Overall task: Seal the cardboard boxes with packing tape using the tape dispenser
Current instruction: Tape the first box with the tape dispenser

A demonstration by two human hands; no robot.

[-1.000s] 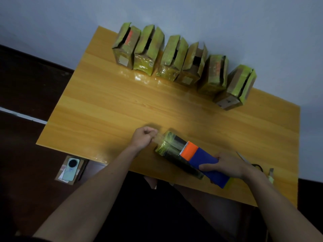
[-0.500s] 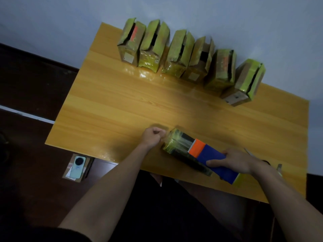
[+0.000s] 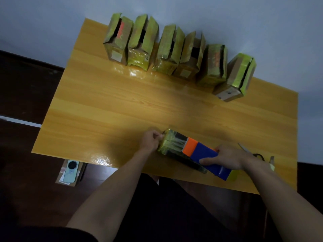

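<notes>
Left hand (image 3: 151,140) fingers pinch tape; right hand (image 3: 225,157) grips dispenser (image 3: 204,152) near table (image 3: 122,110) edge.

Both forearms are bare from the wrist to the lower edge of the frame; no watch, band or ring shows on either one. The left hand (image 3: 151,141) and the right hand (image 3: 225,157) wear no gloves; the fingers are uncovered. A dark, nearly black sleeve edge shows at the bottom left corner of the view, by the left upper arm; dark clothing covers the lap between the two arms, too dim to show fabric or pattern.
</notes>
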